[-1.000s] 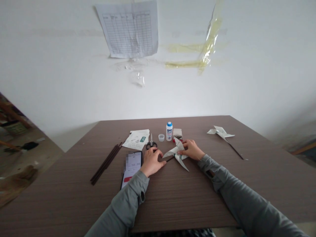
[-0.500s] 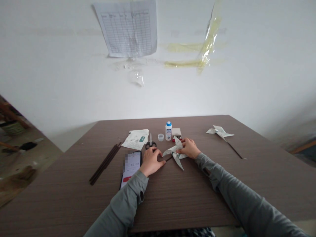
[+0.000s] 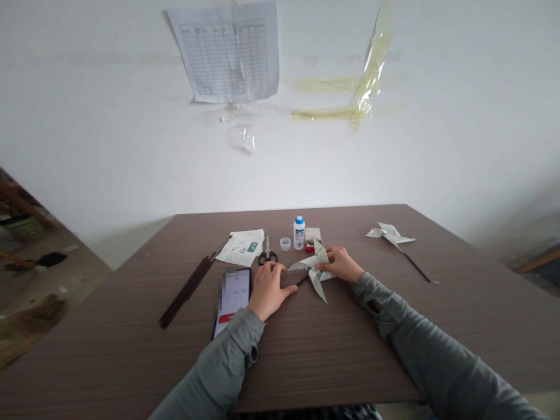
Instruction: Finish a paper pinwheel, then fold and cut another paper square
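A paper pinwheel [image 3: 315, 278] with pale printed blades lies on the table in front of me. My right hand [image 3: 344, 265] has its fingers closed on the blades at the pinwheel's right side. A short length of its dark stick [image 3: 301, 281] shows between the blades and my left hand [image 3: 270, 290]. That hand rests beside the stick, thumb and fingers spread apart; the stick's far end is hidden behind it. Scissors [image 3: 268, 255] lie just beyond my left fingers. A phone [image 3: 231, 300] with a lit screen is by my left wrist.
Dark sticks [image 3: 188, 290] lie at the left, near printed paper sheets [image 3: 238, 248]. A white bottle with a blue cap [image 3: 299, 233] stands behind the pinwheel, between a small clear cup [image 3: 285, 244] and a small open box [image 3: 312, 236]. Another pinwheel [image 3: 389, 233] lies at the right.
My left thumb and fingers have spread wider apart. My right hand has shifted slightly right, and the pinwheel's upper blade has turned a little.
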Motion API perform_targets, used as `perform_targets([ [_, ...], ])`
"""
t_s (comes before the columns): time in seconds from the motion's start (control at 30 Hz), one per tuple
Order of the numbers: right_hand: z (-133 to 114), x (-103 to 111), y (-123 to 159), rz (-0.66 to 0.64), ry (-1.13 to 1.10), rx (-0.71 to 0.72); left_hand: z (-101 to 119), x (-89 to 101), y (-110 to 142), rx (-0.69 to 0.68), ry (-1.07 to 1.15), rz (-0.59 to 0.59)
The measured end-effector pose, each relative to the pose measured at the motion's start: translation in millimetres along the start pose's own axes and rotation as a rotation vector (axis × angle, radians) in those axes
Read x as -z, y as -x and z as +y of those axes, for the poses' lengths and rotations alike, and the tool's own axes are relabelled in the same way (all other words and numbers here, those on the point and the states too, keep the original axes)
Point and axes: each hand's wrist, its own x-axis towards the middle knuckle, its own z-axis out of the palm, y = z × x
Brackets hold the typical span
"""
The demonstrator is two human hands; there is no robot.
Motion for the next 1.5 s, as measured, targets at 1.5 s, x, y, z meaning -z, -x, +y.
perform_targets([
  [1.5,7.1,31.9,0.4,0.113,-0.231,-0.021,11.3,0.8,13.2,-0.021,0.173,0.052],
])
